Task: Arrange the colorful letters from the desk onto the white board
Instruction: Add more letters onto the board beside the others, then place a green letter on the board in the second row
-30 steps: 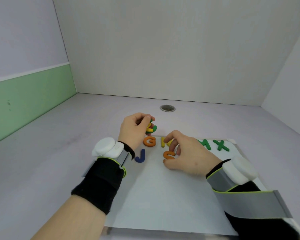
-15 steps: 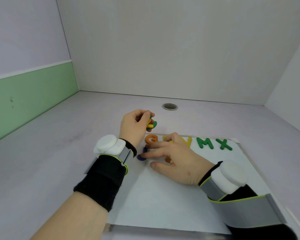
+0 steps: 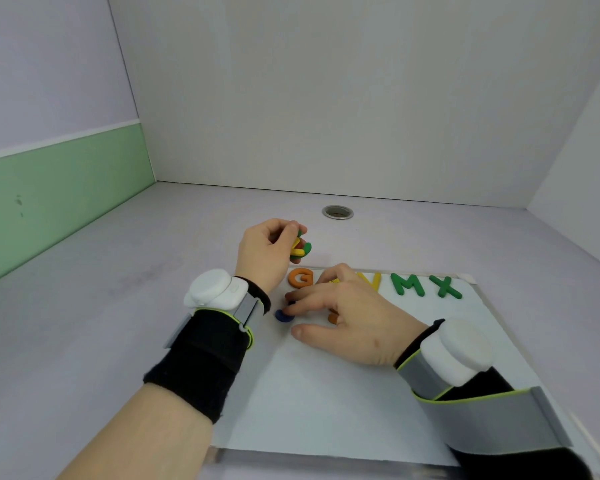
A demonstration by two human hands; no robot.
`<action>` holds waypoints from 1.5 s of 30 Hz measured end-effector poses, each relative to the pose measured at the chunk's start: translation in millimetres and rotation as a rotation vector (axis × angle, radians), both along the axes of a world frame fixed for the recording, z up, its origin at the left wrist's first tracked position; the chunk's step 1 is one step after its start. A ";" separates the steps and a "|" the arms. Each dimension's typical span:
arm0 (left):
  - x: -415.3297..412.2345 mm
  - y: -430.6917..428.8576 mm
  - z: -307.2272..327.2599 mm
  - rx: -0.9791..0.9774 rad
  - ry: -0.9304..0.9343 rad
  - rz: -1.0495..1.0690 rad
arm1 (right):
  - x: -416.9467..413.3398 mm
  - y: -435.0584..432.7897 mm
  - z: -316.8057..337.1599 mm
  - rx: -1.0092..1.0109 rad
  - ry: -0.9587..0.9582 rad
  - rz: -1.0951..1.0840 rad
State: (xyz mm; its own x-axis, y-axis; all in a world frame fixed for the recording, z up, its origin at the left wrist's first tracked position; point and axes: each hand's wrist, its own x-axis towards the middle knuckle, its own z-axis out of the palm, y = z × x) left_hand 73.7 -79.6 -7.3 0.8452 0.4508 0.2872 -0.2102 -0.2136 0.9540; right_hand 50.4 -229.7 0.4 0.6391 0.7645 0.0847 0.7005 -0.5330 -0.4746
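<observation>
A flat white rectangular board point(image 3: 343, 403) lies on the pale lilac desk point(image 3: 118, 323), filling the lower middle and lower right of the frame. Along its far edge, right of centre, stands a row of colourful plastic letters: an orange G point(image 3: 301, 277), a yellow V point(image 3: 373, 280) partly hidden by fingers, a green M point(image 3: 407, 284) and a green X point(image 3: 444, 286).

The left hand point(image 3: 267, 252), just above the centre of the frame and beyond the board's far left corner, is clenched around a small bunch of yellow and green letters point(image 3: 300, 249); these poke out between its thumb and fingertips, and their shapes cannot be read.

The right hand point(image 3: 347, 315), at the centre of the frame, lies palm-down over the board with its fingers stretched toward the left. Its fingertips point(image 3: 293, 304) touch a dark blue letter point(image 3: 284, 315) near the board's left edge, of which only a rounded end shows. Whether the hand pinches this letter or only presses on it cannot be told. An orange letter point(image 3: 334, 317) peeks out from under the same hand, mostly covered.

Both wrists carry black straps with grey bands and a rounded white plastic device: 1 on the left wrist point(image 3: 215, 289), 1 on the right wrist point(image 3: 459, 351).

A round metal cable grommet point(image 3: 337, 212) sits in the desk above the hands. A green panel point(image 3: 59, 199) lines the wall at the left of the frame.
</observation>
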 end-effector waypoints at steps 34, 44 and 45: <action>-7.1 -12.8 -2.7 0.250 0.015 -0.248 | 23.7 -11.0 0.7 0.673 0.232 -0.470; -2.5 -8.5 -7.5 0.296 0.045 -0.182 | 33.7 -31.2 12.2 0.692 0.258 -0.635; -2.0 -8.2 -7.7 0.297 0.050 -0.180 | 34.7 -34.8 15.4 0.680 0.260 -0.642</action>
State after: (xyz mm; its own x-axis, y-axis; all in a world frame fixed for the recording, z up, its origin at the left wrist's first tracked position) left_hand 71.7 -87.8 -14.9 0.9197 0.1963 0.3401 -0.2246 -0.4474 0.8657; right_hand 85.1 -264.5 15.9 0.9787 0.1037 0.1770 0.2018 -0.3316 -0.9216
